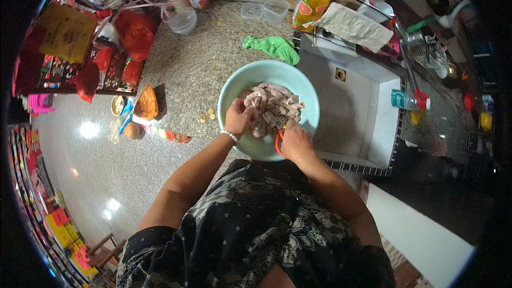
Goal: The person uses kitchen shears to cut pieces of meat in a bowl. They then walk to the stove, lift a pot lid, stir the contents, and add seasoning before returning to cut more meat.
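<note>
A pale blue-green plastic basin (pixel 256 73) stands in front of me, partly over the sink's left edge. In it lies a heap of pale, pinkish raw meat pieces (pixel 272 98), perhaps chicken feet. My right hand (pixel 297 141) is at the basin's near right side, closed around scissors (pixel 280 144) with orange-red handles; their blades reach in among the pieces. My left hand (pixel 239 118), with a beaded bracelet at the wrist, is over the left of the heap. Its fingertips touch a piece, but whether they grip it is hidden.
Right of the basin is a tiled sink (pixel 340 128). A green cloth (pixel 274 48) lies behind the basin, near an orange-capped pump bottle (pixel 312 4) and small clear containers (pixel 276 10). Several coins (pixel 203 118) lie to the left. A plastic bottle (pixel 410 100) lies beyond the sink's right edge.
</note>
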{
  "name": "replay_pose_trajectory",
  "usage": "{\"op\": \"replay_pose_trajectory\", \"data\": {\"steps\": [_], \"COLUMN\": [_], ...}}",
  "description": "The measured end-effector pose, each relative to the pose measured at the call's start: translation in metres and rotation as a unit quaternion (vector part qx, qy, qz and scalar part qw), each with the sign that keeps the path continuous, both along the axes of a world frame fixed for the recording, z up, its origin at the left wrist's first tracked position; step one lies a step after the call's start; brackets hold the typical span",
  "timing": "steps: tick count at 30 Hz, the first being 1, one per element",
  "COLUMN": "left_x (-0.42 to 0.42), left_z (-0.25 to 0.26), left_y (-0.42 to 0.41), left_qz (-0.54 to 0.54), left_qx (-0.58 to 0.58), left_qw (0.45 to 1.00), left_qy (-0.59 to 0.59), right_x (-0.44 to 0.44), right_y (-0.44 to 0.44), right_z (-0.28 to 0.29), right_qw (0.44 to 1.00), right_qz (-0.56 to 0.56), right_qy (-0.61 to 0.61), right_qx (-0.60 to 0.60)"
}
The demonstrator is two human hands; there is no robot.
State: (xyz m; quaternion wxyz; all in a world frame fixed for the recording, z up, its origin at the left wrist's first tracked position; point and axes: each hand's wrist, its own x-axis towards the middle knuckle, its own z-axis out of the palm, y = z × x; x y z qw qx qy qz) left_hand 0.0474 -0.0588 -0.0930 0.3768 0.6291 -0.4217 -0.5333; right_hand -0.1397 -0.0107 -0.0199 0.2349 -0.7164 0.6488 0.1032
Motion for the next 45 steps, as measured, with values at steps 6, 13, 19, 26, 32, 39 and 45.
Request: {"op": "replay_pose_trajectory", "data": {"steps": [6,13,19,26,32,39,45], "left_x": [0.017,0.005,-0.010,-0.028,-0.037,-0.043,-0.032], "left_z": [0.047,0.055,0.057,0.075,0.074,0.078,0.069], "left_y": [-0.002,0.009,0.015,0.026,0.040,0.050,0.048], "left_qz": [-0.019,0.018,0.032,0.052,-0.017,-0.097,-0.089], "left_qx": [0.150,0.252,0.254,0.223,0.192,0.142,0.182], "left_qw": [0.950,0.893,0.887,0.907,0.943,0.977,0.965], "left_qy": [0.274,0.373,0.384,0.353,0.272,0.126,0.164], "right_x": [-0.019,-0.060,-0.057,-0.073,-0.047,-0.045,-0.042], "right_y": [-0.004,0.039,0.048,0.056,0.046,0.038,0.049], "right_z": [0.055,0.069,0.077,0.043,0.044,0.025,0.029], "right_qw": [0.994,0.934,0.903,0.855,0.810,0.843,0.880], "right_qz": [-0.092,-0.276,-0.329,-0.217,-0.209,-0.164,-0.192], "right_qy": [0.008,-0.217,-0.249,-0.357,-0.482,-0.425,-0.379], "right_qx": [0.050,-0.068,0.120,0.307,0.259,0.285,0.212]}}
